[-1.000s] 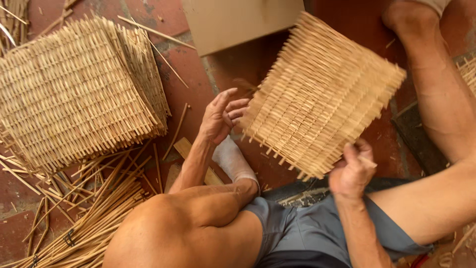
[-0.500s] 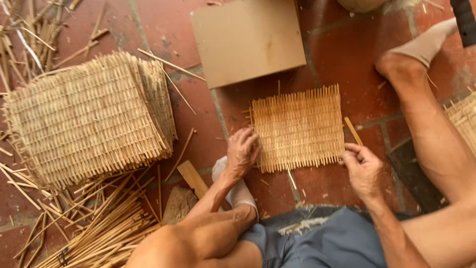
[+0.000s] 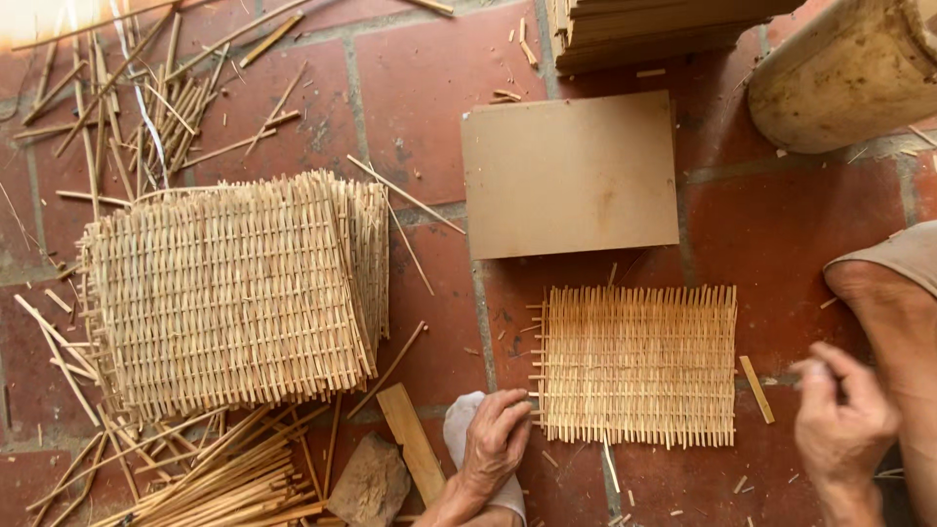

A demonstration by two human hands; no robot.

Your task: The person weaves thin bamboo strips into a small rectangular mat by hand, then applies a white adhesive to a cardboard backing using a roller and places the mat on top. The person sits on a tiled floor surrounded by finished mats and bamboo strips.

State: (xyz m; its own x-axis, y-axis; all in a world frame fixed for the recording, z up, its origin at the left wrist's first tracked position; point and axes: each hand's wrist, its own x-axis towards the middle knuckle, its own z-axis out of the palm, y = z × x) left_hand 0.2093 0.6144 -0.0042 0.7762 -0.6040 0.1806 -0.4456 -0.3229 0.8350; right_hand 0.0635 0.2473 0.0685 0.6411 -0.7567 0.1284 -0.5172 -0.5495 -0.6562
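The left hand (image 3: 496, 444) rests palm down on the red tiled floor (image 3: 781, 224), its fingers loosely together and empty, the fingertips touching the near left corner of the small flat woven bamboo mat (image 3: 636, 363). The mat lies flat on the floor just to the right of that hand, its long axis running left to right. The right hand (image 3: 841, 420) hovers beyond the mat's right edge, near but apart from it, fingers curled in; whether it pinches anything I cannot tell. A short bamboo sliver (image 3: 756, 388) lies between this hand and the mat. So the left hand is the nearer one. Past the mat's far edge lies a flat brown rectangular board (image 3: 570, 176); well to the left stands a stack of larger woven mats (image 3: 234, 293).
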